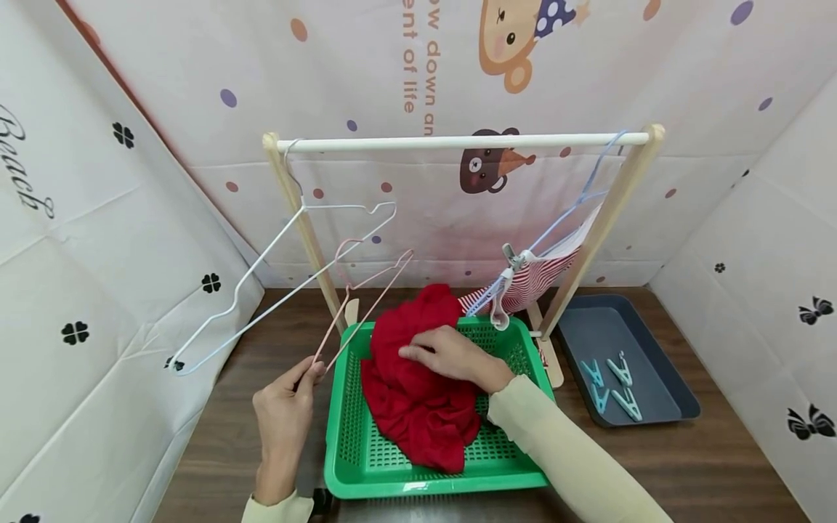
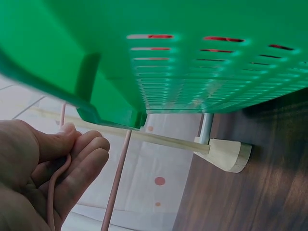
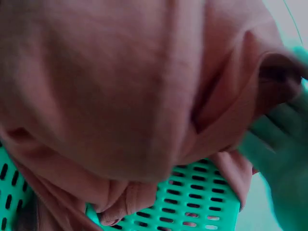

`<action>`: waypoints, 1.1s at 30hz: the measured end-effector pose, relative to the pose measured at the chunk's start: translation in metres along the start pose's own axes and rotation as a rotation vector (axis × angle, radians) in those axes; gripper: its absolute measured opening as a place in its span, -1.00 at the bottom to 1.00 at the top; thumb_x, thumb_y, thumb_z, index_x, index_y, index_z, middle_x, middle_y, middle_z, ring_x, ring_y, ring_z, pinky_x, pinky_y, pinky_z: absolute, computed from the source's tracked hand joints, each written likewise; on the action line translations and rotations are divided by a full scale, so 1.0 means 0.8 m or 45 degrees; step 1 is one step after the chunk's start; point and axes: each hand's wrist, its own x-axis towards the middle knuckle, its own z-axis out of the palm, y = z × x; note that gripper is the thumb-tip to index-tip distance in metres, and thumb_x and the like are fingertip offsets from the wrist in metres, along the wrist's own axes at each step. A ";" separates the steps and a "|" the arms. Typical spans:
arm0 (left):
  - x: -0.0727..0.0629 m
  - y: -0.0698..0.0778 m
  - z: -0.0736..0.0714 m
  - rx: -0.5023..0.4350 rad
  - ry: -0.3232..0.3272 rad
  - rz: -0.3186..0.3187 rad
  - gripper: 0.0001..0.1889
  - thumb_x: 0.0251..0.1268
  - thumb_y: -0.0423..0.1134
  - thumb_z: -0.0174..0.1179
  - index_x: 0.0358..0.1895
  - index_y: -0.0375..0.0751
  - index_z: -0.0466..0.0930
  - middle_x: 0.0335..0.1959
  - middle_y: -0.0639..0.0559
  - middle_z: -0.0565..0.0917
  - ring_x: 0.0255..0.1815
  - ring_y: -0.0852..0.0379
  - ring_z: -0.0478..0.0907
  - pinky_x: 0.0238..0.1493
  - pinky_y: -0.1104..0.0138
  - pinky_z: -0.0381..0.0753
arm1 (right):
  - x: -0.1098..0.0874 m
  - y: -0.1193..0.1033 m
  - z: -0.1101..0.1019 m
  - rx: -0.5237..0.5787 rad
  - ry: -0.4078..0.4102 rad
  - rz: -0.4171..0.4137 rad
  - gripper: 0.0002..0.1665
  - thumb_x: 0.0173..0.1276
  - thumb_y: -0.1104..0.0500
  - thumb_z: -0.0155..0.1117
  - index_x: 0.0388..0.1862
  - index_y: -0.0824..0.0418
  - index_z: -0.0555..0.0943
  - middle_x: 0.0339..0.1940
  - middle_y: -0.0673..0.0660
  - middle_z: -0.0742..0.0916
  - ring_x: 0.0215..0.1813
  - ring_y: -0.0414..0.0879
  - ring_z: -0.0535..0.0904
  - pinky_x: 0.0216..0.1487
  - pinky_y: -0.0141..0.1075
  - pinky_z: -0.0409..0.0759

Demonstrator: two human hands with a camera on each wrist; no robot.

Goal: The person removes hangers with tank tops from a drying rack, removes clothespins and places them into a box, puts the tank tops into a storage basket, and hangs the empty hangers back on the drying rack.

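Left hand (image 1: 288, 403) has its fingers pinching the near end of the pink hanger (image 1: 349, 288), which slants far-right, just left of the red garment (image 1: 425, 407) heaped in the green basket (image 1: 438, 488), with the right hand (image 1: 451, 354) right over it, can't tell if gripping.

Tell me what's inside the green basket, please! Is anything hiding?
Inside the green basket lies a crumpled heap of red cloth, with bits of the holey floor showing around it. The heap covers the middle of the floor, so I can't tell whether anything hides underneath.
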 end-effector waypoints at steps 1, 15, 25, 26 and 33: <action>0.000 0.000 0.000 -0.006 -0.001 -0.003 -0.84 0.16 -0.53 0.54 -0.17 -0.39 0.87 -0.43 -0.09 0.83 -0.43 0.29 0.75 -0.26 0.74 0.51 | 0.001 0.000 0.000 -0.018 0.123 -0.003 -0.75 0.64 -0.02 0.29 -0.27 0.00 0.75 -0.40 -0.18 0.70 -0.29 -0.27 0.60 -0.13 -0.29 0.64; 0.002 -0.002 0.001 -0.012 -0.002 0.018 -0.84 0.16 -0.49 0.55 -0.17 -0.37 0.88 -0.44 -0.07 0.82 -0.43 0.23 0.76 -0.26 0.74 0.51 | 0.002 0.023 -0.002 -0.222 0.355 0.275 -0.65 0.51 0.22 0.43 0.19 0.34 0.73 0.07 0.26 0.79 0.16 0.15 0.71 0.21 0.03 0.67; 0.002 -0.003 0.001 -0.001 -0.014 0.015 -0.83 0.15 -0.52 0.55 -0.18 -0.42 0.86 -0.43 -0.11 0.82 -0.41 0.26 0.75 -0.26 0.74 0.51 | -0.002 0.005 -0.024 0.110 0.542 -0.064 -0.94 0.56 0.35 0.31 -0.08 0.27 0.70 -0.20 0.10 0.74 -0.18 -0.02 0.66 -0.12 -0.12 0.65; 0.002 -0.003 0.001 -0.001 -0.015 0.014 -0.83 0.15 -0.52 0.55 -0.18 -0.42 0.86 -0.43 -0.12 0.82 -0.41 0.27 0.74 -0.26 0.74 0.51 | -0.004 0.002 -0.027 0.161 0.430 -0.066 -0.94 0.57 0.34 0.31 -0.10 0.23 0.70 -0.24 0.04 0.73 -0.22 -0.08 0.62 -0.16 -0.17 0.63; 0.003 -0.005 0.000 0.008 -0.004 0.017 -0.83 0.14 -0.51 0.55 -0.18 -0.41 0.86 -0.44 -0.11 0.82 -0.42 0.30 0.74 -0.27 0.74 0.51 | -0.011 -0.014 -0.029 0.258 -0.445 0.134 -0.78 0.64 0.20 0.27 -0.31 0.08 0.66 -0.45 -0.19 0.55 -0.38 -0.32 0.38 -0.26 -0.39 0.43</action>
